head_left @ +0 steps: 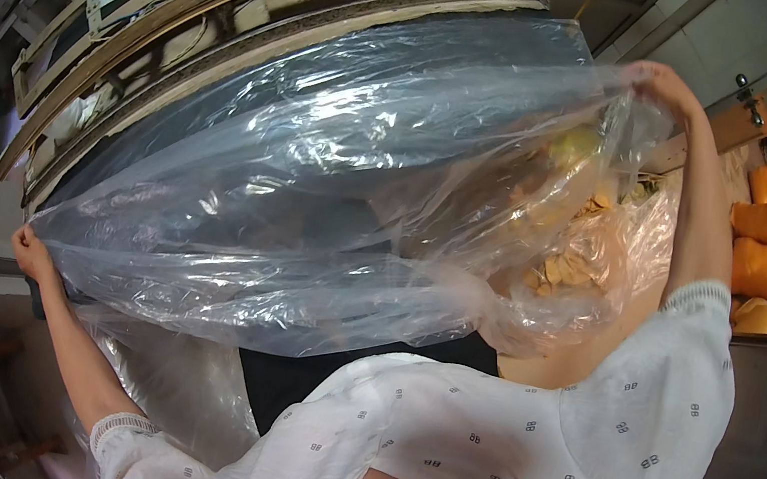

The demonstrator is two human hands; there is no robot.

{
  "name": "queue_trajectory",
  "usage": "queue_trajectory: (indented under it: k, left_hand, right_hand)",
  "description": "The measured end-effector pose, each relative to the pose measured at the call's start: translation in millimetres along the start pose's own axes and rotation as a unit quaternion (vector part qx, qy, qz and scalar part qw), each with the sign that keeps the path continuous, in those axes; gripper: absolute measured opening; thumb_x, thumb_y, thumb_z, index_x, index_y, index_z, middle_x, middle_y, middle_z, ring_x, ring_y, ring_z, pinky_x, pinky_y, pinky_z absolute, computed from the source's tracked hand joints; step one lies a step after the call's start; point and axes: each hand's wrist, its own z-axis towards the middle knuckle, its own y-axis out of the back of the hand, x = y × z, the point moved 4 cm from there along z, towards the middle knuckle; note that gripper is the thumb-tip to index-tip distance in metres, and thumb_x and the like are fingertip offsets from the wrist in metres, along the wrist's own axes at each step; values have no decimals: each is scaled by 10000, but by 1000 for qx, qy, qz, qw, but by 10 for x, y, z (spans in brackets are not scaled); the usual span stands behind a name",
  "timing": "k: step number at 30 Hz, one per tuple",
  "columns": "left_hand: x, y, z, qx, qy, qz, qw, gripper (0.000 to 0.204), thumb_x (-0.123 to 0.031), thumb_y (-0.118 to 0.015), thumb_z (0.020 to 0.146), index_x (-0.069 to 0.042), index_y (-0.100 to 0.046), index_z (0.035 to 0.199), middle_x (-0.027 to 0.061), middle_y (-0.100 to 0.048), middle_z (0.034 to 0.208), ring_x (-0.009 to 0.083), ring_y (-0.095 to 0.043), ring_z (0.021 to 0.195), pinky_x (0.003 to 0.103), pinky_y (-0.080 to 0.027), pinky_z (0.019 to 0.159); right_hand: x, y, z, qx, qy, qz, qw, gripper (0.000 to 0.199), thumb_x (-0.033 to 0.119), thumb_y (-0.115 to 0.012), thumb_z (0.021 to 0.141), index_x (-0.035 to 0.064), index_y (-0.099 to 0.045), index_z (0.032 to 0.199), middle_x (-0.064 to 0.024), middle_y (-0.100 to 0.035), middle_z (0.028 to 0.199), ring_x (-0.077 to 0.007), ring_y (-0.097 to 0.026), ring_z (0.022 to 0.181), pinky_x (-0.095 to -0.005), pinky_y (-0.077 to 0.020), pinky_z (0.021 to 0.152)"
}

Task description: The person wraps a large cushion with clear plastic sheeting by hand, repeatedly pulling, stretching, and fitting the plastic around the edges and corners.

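Observation:
A large sheet of clear plastic film (318,142) is stretched wide between my two hands. At the far left, my left hand (32,256) pinches one corner of it, fingers closed. My right hand (661,87), raised at the upper right, grips the opposite end with its fingers closed. Between them the film hangs in long shiny folds over a dark flat surface (527,45). Whether it is a single sheet or a bag I cannot tell. Its lower part falls in front of my body.
A machine frame with long wooden rails (122,44) runs along the far side. Several orange bundles (763,273) are stacked at the right. Crumpled yellowish pieces (563,270) show behind or inside the clear film near my right arm. A metal fitting (750,98) stands at the upper right.

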Motion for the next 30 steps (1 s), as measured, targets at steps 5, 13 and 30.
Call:
queue_trajectory:
  k: [5, 13, 30]
  left_hand:
    - [274, 265, 11, 30, -18, 100, 994, 254, -289, -521, 878, -63, -586, 975, 111, -619, 937, 273, -576, 861, 348, -431, 762]
    - [523, 668, -160, 49, -83, 145, 985, 281, -284, -493, 889, -24, -560, 970, 158, -604, 949, 312, -565, 878, 369, -425, 777]
    - [1073, 2094, 6, 196, 210, -272, 918, 276, -248, -594, 877, -82, -549, 1093, -3, -583, 924, 85, -535, 816, 226, -427, 726]
  right_hand:
    - [1042, -361, 55, -570, 257, -394, 673, 224, 237, -550, 799, 123, -602, 985, -57, -608, 910, -263, -562, 833, -395, -427, 717]
    - [393, -1217, 430, -307, 245, -211, 895, 492, 439, -462, 867, 108, -482, 1231, -175, -455, 1279, -340, -392, 1211, -368, -306, 1003]
    - [1419, -2174, -233, -251, 489, -190, 814, 306, 233, -518, 874, 51, -562, 1116, -119, -585, 1114, -294, -517, 1075, -382, -405, 895]
